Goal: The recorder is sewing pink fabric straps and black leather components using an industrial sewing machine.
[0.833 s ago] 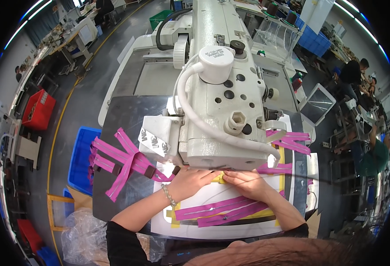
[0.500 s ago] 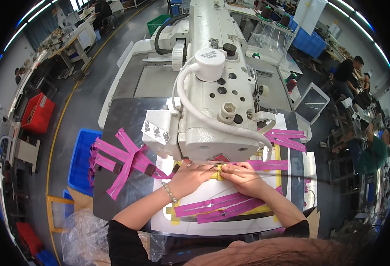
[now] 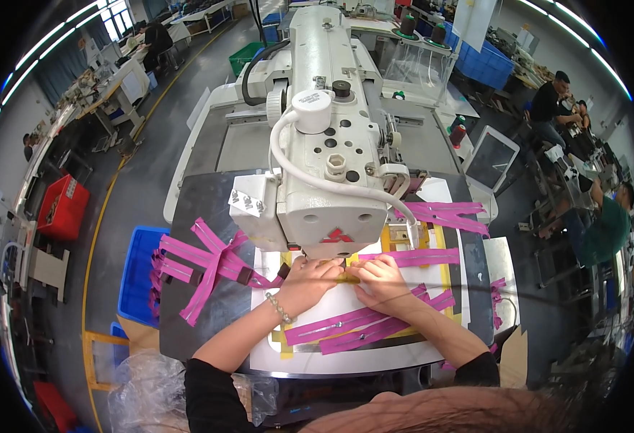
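Note:
A big white sewing machine stands over a dark table with a white template board edged in yellow tape. My left hand and my right hand lie side by side just in front of the machine's head, fingertips pressed on a small yellow and pink piece under it. Long pink strips lie across the board below my hands. Another pink strip runs to the right of my right hand. What my fingers pinch is hidden.
A loose pile of pink strips lies on the table's left, more pink strips at the right rear. A blue bin sits left of the table, a red crate farther left. People sit at the right.
The view has shifted, so the machine sits a little higher and farther right in the picture. Both hands stay together at the machine's head, nudged slightly forward.

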`<state>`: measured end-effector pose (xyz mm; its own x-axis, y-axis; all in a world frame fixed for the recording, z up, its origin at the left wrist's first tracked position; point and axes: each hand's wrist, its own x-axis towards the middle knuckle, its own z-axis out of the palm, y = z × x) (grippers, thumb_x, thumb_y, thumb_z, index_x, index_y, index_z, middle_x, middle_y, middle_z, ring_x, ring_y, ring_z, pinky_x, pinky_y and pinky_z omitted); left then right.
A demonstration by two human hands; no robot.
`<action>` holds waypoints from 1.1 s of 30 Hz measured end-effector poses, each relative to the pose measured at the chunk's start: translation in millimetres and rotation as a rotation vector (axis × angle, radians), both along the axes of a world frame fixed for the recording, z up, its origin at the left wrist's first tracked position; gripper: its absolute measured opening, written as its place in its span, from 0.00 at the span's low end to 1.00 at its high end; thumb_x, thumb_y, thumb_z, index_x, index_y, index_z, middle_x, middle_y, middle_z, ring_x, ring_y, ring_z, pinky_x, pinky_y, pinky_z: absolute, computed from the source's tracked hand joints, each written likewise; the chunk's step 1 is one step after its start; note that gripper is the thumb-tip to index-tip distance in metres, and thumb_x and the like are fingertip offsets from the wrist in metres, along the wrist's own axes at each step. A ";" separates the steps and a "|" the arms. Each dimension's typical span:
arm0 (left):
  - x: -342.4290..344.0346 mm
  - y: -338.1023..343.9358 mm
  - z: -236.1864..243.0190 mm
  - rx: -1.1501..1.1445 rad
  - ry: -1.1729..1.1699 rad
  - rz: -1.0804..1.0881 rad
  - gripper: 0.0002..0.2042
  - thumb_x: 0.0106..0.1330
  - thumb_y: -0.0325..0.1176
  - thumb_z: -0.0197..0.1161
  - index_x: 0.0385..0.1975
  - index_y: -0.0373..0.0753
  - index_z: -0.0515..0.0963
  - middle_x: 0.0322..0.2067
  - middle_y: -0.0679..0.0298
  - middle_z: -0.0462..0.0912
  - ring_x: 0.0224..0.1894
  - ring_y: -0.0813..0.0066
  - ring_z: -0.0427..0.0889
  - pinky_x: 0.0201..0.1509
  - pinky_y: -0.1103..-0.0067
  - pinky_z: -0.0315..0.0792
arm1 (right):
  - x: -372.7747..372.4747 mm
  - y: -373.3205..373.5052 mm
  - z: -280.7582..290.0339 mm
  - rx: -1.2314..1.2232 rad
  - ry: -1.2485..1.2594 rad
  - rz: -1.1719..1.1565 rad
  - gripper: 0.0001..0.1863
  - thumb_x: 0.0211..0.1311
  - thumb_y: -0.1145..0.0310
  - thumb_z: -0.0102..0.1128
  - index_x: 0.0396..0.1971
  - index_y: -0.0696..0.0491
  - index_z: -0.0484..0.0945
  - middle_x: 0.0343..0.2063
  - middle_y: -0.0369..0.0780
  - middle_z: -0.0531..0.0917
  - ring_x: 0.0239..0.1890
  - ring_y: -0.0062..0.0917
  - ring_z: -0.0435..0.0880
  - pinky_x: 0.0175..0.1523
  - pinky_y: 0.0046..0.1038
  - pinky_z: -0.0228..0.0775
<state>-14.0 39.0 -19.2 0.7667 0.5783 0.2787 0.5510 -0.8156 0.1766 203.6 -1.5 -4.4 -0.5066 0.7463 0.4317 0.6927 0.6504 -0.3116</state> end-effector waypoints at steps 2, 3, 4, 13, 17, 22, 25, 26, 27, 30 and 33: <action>0.5 -1.1 -3.0 -0.015 -0.016 0.026 0.16 0.60 0.40 0.58 0.48 0.47 0.74 0.53 0.72 0.75 0.52 0.76 0.72 0.53 0.66 0.60 | -11.1 -6.3 5.1 -0.012 0.015 -0.118 0.21 0.46 0.65 0.65 0.44 0.52 0.78 0.36 0.36 0.78 0.39 0.28 0.77 0.50 0.33 0.62; 1.8 -1.2 -3.5 -0.032 -0.037 0.051 0.15 0.60 0.41 0.60 0.46 0.49 0.75 0.52 0.74 0.75 0.50 0.76 0.73 0.51 0.66 0.60 | -13.6 -8.2 4.6 -0.009 0.017 -0.124 0.21 0.46 0.65 0.65 0.44 0.52 0.78 0.36 0.36 0.78 0.39 0.28 0.77 0.50 0.33 0.62; 2.1 -1.1 -4.2 -0.029 -0.036 0.046 0.15 0.60 0.41 0.60 0.46 0.49 0.75 0.52 0.74 0.75 0.50 0.76 0.73 0.51 0.66 0.60 | -15.5 -9.2 2.2 0.008 -0.002 -0.137 0.22 0.47 0.64 0.65 0.45 0.53 0.77 0.36 0.36 0.77 0.40 0.29 0.76 0.50 0.33 0.62; -3.9 -8.9 0.7 0.219 -0.067 0.092 0.18 0.60 0.39 0.58 0.51 0.46 0.72 0.49 0.68 0.74 0.50 0.72 0.73 0.54 0.67 0.61 | -28.2 -15.6 -4.4 0.056 -0.071 -0.220 0.25 0.47 0.61 0.65 0.45 0.58 0.76 0.37 0.39 0.74 0.44 0.33 0.73 0.53 0.38 0.60; -13.5 -3.9 -3.8 0.057 -0.097 0.137 0.22 0.59 0.40 0.60 0.53 0.44 0.71 0.46 0.64 0.73 0.51 0.66 0.71 0.62 0.60 0.57 | -29.2 -13.6 -8.9 0.085 -0.053 -0.199 0.24 0.45 0.62 0.66 0.43 0.58 0.75 0.36 0.40 0.74 0.44 0.33 0.73 0.53 0.37 0.60; -14.8 -5.1 4.4 0.015 -0.033 0.137 0.24 0.59 0.42 0.60 0.56 0.44 0.69 0.47 0.63 0.73 0.53 0.65 0.70 0.65 0.57 0.52 | -26.8 -12.2 -7.9 0.092 -0.055 -0.182 0.23 0.45 0.62 0.65 0.42 0.58 0.75 0.35 0.39 0.74 0.43 0.32 0.74 0.50 0.36 0.60; -15.6 -6.1 7.4 0.032 -0.007 0.161 0.23 0.60 0.43 0.59 0.55 0.47 0.70 0.47 0.64 0.73 0.54 0.67 0.70 0.66 0.54 0.50 | -26.6 -11.8 -8.4 0.105 -0.053 -0.180 0.23 0.44 0.63 0.65 0.42 0.58 0.75 0.35 0.38 0.74 0.43 0.32 0.74 0.49 0.36 0.61; -17.1 -5.2 5.3 0.033 -0.027 0.153 0.22 0.60 0.43 0.59 0.55 0.50 0.71 0.48 0.66 0.73 0.54 0.67 0.70 0.65 0.52 0.49 | -26.8 -11.7 -8.6 0.109 -0.052 -0.178 0.23 0.44 0.63 0.65 0.42 0.58 0.75 0.34 0.38 0.74 0.42 0.32 0.74 0.49 0.35 0.61; -17.9 -4.4 5.3 0.033 -0.047 0.144 0.21 0.61 0.44 0.59 0.55 0.53 0.71 0.49 0.67 0.73 0.54 0.67 0.70 0.65 0.50 0.48 | -27.0 -11.4 -8.0 0.106 -0.049 -0.178 0.23 0.44 0.63 0.65 0.42 0.58 0.75 0.34 0.38 0.74 0.42 0.32 0.74 0.49 0.35 0.61; -18.0 -3.8 6.2 0.012 -0.022 0.133 0.20 0.61 0.44 0.58 0.55 0.58 0.72 0.50 0.69 0.72 0.54 0.69 0.69 0.63 0.49 0.47 | -27.9 -10.7 -5.4 0.101 -0.048 -0.181 0.22 0.44 0.64 0.64 0.41 0.58 0.76 0.34 0.38 0.74 0.41 0.31 0.74 0.49 0.35 0.61; -17.1 -2.1 8.6 -0.038 -0.039 0.111 0.20 0.61 0.43 0.58 0.56 0.60 0.72 0.50 0.69 0.72 0.54 0.70 0.69 0.62 0.50 0.48 | -28.4 -10.0 -4.9 0.119 -0.045 -0.189 0.22 0.43 0.64 0.64 0.40 0.58 0.76 0.34 0.38 0.74 0.41 0.31 0.73 0.48 0.34 0.61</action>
